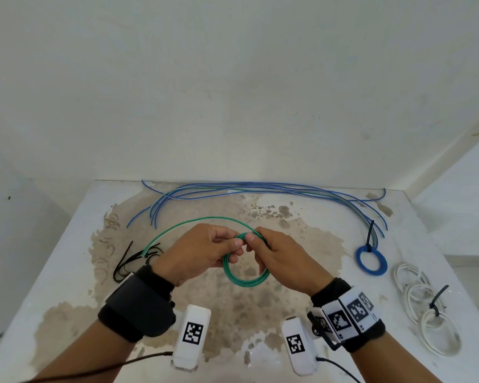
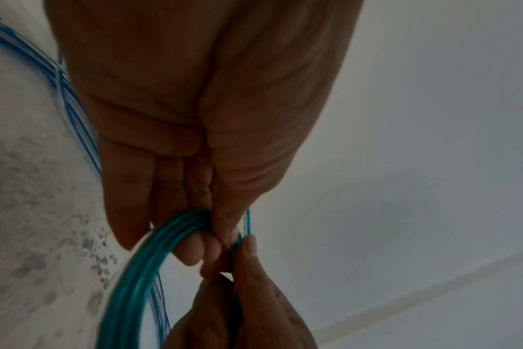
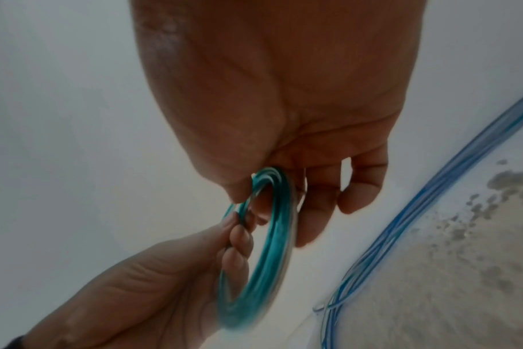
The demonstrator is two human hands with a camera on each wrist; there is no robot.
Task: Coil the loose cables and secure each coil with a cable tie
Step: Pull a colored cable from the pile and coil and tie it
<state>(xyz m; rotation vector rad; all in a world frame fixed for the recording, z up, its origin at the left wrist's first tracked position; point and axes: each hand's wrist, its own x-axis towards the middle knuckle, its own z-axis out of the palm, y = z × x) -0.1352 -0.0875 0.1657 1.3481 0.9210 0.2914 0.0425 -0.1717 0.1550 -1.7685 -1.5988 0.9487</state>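
A green cable coil (image 1: 245,280) hangs above the middle of the table, held at its top by both hands. My left hand (image 1: 205,251) pinches the coil (image 2: 135,278) between thumb and fingers. My right hand (image 1: 271,254) grips the same top part, with the coil (image 3: 269,248) running under its fingers. The green cable's loose tail (image 1: 177,226) arcs away to the left and ends near a bundle of black cable ties (image 1: 130,261). Several loose blue cables (image 1: 260,187) lie along the table's far edge.
A tied blue coil (image 1: 371,259) with a black tie lies at the right. Tied white coils (image 1: 429,313) lie near the right edge. The table (image 1: 302,313) is white with brown worn patches; white walls stand behind and to the right.
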